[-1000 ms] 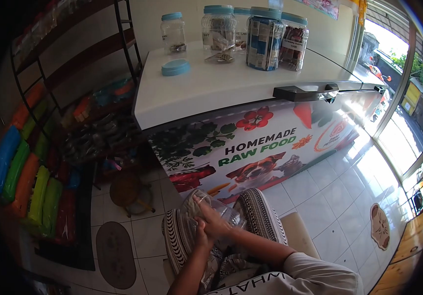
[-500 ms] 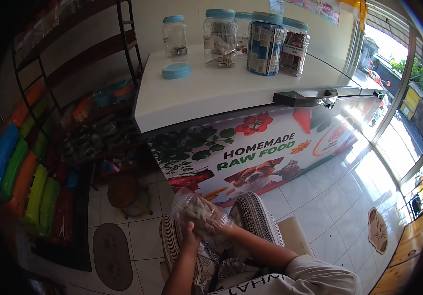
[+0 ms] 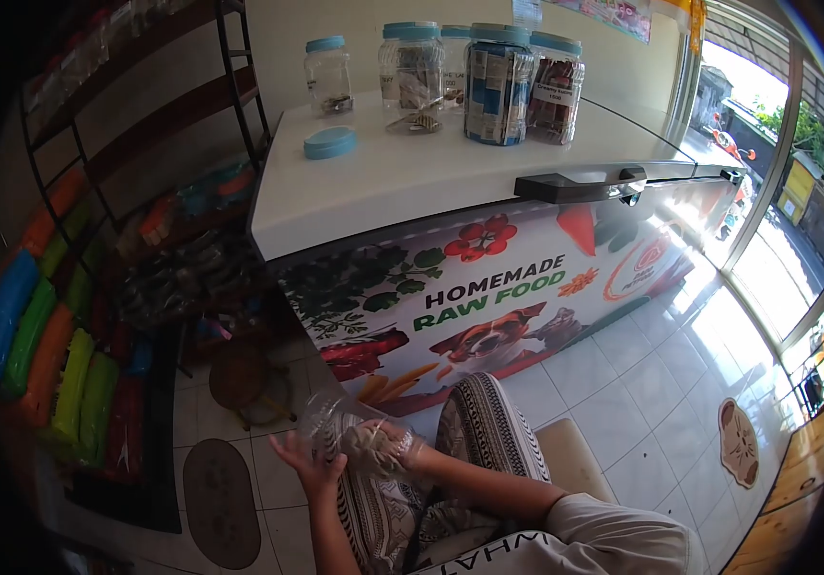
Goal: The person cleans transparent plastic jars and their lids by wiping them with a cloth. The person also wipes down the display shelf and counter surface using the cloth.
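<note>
A clear plastic jar lies tilted over my lap. My right hand reaches into it through the mouth, seen through the transparent wall. Its fingers are closed on a crumpled greyish-beige cloth inside the jar. At the jar's left side is my left hand, fingers spread and palm beside the wall; whether it touches the plastic is hard to tell. On the white freezer lid ahead rests a loose blue screw lid.
Several blue-lidded jars, among them one with blue packets, stand on the white chest freezer. A small plastic packet lies before them. A round stool is left, near shelves with colourful bags. Mats lie on the tiles.
My left hand has opened its fingers and shifted left along the jar. The jar has moved slightly down and left, with my right hand still inside. The view has shifted a little.
</note>
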Demonstrator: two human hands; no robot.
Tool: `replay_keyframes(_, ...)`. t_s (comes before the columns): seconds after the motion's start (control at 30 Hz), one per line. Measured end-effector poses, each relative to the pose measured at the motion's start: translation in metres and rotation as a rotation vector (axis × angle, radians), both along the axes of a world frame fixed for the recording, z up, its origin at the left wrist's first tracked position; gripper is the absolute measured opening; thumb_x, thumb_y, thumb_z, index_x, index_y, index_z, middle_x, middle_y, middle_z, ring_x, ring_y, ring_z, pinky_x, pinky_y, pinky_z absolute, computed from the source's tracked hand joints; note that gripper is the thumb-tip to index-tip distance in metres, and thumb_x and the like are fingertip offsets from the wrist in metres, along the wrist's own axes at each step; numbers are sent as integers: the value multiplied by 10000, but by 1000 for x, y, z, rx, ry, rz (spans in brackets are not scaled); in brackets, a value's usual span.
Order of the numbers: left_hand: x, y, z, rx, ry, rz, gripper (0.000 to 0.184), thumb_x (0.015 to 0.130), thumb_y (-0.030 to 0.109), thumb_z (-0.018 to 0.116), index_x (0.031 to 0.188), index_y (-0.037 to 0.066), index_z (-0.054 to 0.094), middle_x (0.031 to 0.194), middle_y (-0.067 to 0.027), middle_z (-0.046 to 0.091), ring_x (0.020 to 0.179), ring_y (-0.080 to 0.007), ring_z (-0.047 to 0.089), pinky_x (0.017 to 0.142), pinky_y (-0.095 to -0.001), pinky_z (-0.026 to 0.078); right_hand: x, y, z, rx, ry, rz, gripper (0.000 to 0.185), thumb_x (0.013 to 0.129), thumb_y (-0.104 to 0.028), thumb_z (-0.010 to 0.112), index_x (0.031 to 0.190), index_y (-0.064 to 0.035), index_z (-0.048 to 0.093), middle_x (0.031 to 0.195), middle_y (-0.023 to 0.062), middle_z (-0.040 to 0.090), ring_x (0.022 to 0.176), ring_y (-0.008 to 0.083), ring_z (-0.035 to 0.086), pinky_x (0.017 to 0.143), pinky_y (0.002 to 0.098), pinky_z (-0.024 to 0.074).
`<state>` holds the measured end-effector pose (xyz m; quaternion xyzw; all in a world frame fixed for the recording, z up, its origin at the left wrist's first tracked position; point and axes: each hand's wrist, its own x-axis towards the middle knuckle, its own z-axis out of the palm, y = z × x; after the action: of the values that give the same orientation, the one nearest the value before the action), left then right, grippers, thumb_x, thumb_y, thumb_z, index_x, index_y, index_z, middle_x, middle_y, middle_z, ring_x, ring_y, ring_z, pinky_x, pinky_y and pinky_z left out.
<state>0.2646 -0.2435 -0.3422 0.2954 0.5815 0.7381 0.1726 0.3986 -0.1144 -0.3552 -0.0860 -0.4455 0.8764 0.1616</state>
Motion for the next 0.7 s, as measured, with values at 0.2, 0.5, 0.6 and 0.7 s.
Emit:
replay_keyframes(0.2, 24, -33, 90, -718, 1303, -264, 1171, 454, 373, 882, 1430, 187, 262, 1435, -147, 269, 1336, -328, 281, 1053, -608, 197, 9, -2, 0, 1039, 100, 225, 380, 897, -167, 505, 1253, -37, 473, 1167, 166, 556, 1090, 279, 555, 945, 402, 431)
replay_keyframes(0.5, 23, -7, 92, -680, 1473, -633, 991, 449, 575, 796, 1323, 250, 462, 1251, -87, 473, 1203, -265, 427, 1021, -558, 261, -2, -48, -35, 1110, -29, -66, 385, 908, -104, 469, 1277, 4, 452, 1224, 223, 509, 1144, 340, 509, 963, 418, 405)
replay_keyframes(0.6, 48, -5, 72, -657, 1623, -538, 952, 451, 590, 785, 1301, 280, 489, 1228, -78, 494, 1166, -263, 457, 989, -530, 310, -9, -54, -28, 1036, -74, -76, 389, 906, -101, 476, 1281, 3, 451, 1231, 218, 507, 1149, 335, 506, 964, 412, 404)
replay_keyframes(0.7, 49, -10, 67, -608, 1589, -440, 939, 426, 581, 794, 1273, 284, 517, 1222, -70, 503, 1142, -264, 480, 969, -523, 333, -7, -50, -29, 992, -74, -30, 394, 905, -99, 484, 1284, 2, 450, 1238, 214, 505, 1154, 331, 503, 966, 407, 403)
